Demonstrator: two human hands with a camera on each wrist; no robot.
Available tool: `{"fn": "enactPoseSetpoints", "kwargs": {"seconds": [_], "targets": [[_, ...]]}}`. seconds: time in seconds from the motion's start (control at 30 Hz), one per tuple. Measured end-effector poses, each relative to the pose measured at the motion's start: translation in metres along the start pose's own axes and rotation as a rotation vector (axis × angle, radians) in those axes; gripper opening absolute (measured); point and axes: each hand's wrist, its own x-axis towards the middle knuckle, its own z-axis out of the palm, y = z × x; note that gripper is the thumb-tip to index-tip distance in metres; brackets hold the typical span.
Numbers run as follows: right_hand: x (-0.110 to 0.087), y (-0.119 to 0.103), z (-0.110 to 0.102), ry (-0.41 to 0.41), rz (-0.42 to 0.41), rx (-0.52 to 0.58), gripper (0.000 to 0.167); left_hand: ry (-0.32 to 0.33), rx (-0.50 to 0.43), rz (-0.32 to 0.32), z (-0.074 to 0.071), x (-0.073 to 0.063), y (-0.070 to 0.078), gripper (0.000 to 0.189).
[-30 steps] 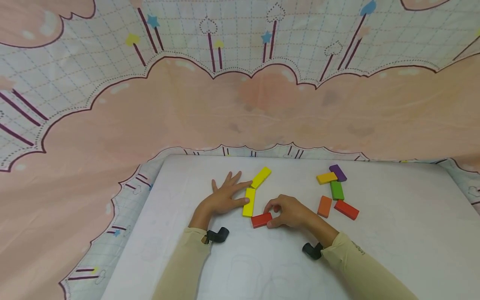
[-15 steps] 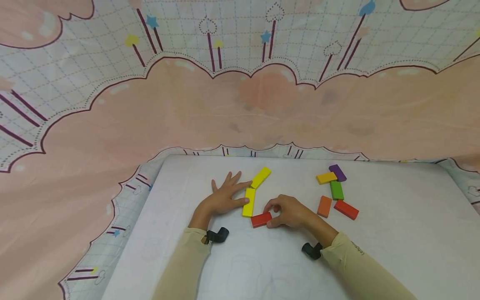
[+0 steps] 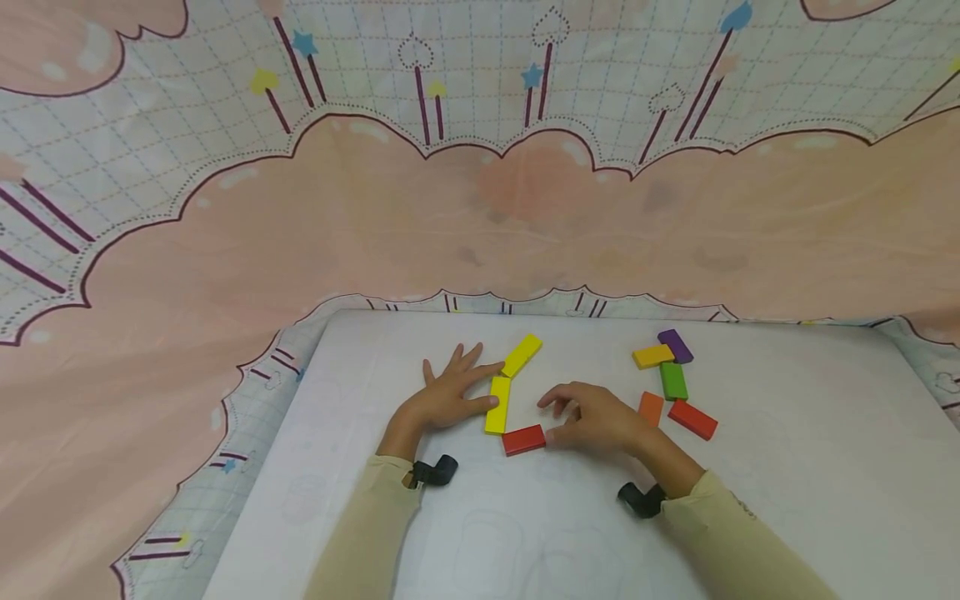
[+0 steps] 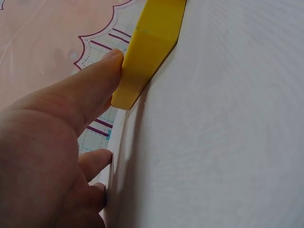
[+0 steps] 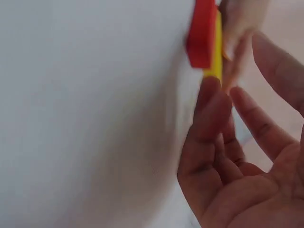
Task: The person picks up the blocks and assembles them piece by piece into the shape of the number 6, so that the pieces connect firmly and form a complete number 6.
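On the white tabletop, my left hand (image 3: pixel 446 398) lies with its fingers spread. Its thumb touches the side of a yellow wooden block (image 3: pixel 497 406), and its index fingertip is right at the near end of a second yellow block (image 3: pixel 522 356). The left wrist view shows the thumb against the yellow block (image 4: pixel 154 42). A red block (image 3: pixel 524 440) lies at the near end of the first yellow one, angled to the right. My right hand (image 3: pixel 597 417) hovers just right of the red block, fingers loosely bent and holding nothing. In the right wrist view, its fingertips are below the red block (image 5: pixel 202 40).
Off to the right lie an orange block (image 3: pixel 652 407), partly behind my right hand, another red block (image 3: pixel 693 419), a green block (image 3: pixel 673 381), an amber block (image 3: pixel 653 357) and a purple block (image 3: pixel 677 345). A patterned curtain (image 3: pixel 450 225) hangs behind the table.
My right hand has let go of the red block and shifted slightly right, now overlapping the orange block. The left hand and the yellow blocks stay where they were.
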Motion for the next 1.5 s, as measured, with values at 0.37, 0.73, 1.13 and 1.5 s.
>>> {"fn": "enactPoseSetpoints", "kwargs": {"seconds": [0.37,0.73,1.13,1.5], "targets": [[-0.029,0.034,-0.054,0.249,-0.079,-0.210,0.043,-0.005,-0.012,0.009,-0.001,0.000,0.000,0.064],[-0.055,0.078,-0.071,0.307,-0.013,-0.469,0.052,0.008,-0.005,0.003,0.001,0.000,0.001,0.063],[-0.057,0.086,-0.067,0.336,0.020,-0.510,0.058,0.002,-0.011,0.004,0.000,0.001,0.000,0.064],[-0.059,0.079,-0.056,0.332,0.003,-0.322,0.054,0.003,-0.010,0.006,0.001,0.001,-0.001,0.063]]}}
